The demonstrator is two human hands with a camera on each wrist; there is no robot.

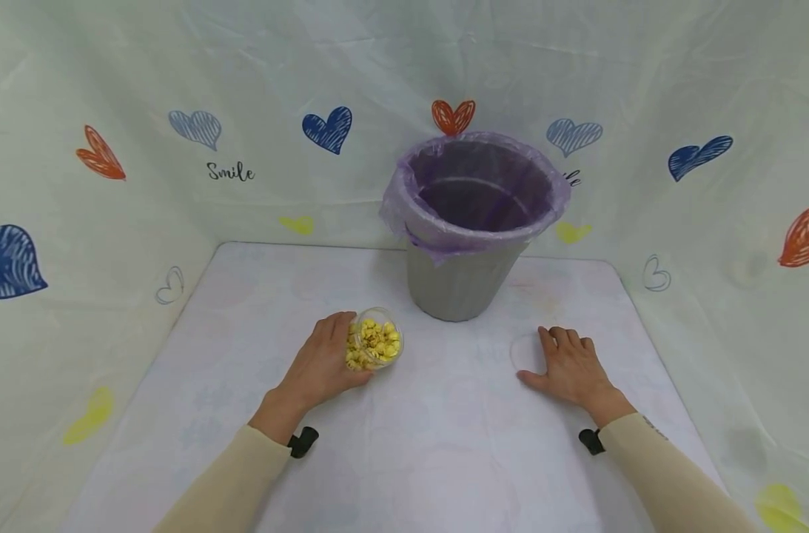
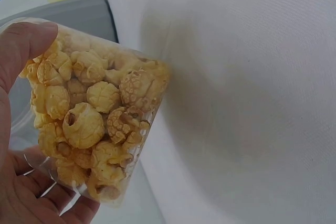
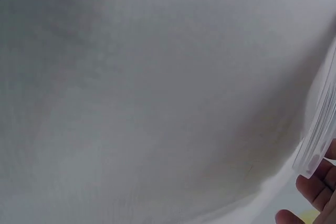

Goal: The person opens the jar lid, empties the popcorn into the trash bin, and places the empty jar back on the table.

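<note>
A clear jar of yellow popcorn [image 1: 380,342] is gripped from its left side by my left hand [image 1: 324,359]. In the left wrist view the thumb and fingers wrap round the jar's wall, and the popcorn [image 2: 84,121] shows through it. The jar's open mouth appears toward the top in the head view. My right hand [image 1: 571,368] holds a clear round lid [image 1: 520,354] by its edge, low over the table on the right. Only part of that lid [image 3: 320,124] and a few fingertips show in the right wrist view.
A grey bin [image 1: 454,285] lined with a purple bag [image 1: 474,240] stands at the back of the table, between and beyond my hands. The white-covered table [image 1: 444,451] meets a hanging sheet [image 1: 377,66] printed with hearts at the back and both sides.
</note>
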